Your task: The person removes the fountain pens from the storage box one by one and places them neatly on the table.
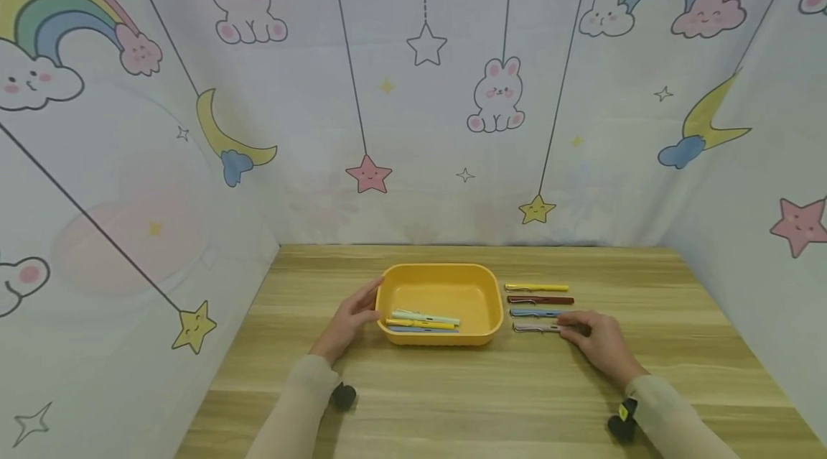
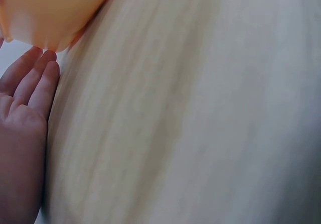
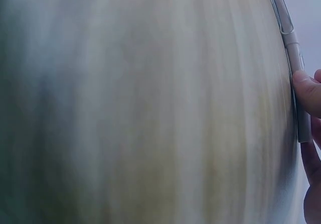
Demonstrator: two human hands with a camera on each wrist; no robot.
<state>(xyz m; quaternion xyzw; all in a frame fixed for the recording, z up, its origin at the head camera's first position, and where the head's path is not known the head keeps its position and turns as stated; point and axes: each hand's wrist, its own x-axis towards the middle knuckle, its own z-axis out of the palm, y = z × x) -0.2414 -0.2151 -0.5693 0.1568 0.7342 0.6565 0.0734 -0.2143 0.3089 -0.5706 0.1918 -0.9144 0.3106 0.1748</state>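
Observation:
A yellow tray [image 1: 441, 338] holds several pens near its front left: a pale green pen [image 1: 426, 317], a yellow pen [image 1: 420, 324] and a blue pen [image 1: 423, 330]. At its left wall, my left hand [image 1: 349, 319] touches the outside with fingers extended; in the left wrist view their tips meet the tray [image 2: 60, 13]. My right hand [image 1: 604, 344] pinches the barrel end of a pale greyish-pink pen [image 1: 533, 328], the nearest in a column right of the tray. The right wrist view has the thumb [image 3: 307, 91] on this pen [image 3: 283, 13], which lies along the tabletop.
Beyond the pinched pen lie a blue pen [image 1: 533, 313], a dark red pen [image 1: 543, 299] and a yellow pen [image 1: 536, 288], roughly parallel. The wood-grain table [image 1: 452, 401] is bordered by printed cloth walls [image 1: 439, 215] at the back and both sides.

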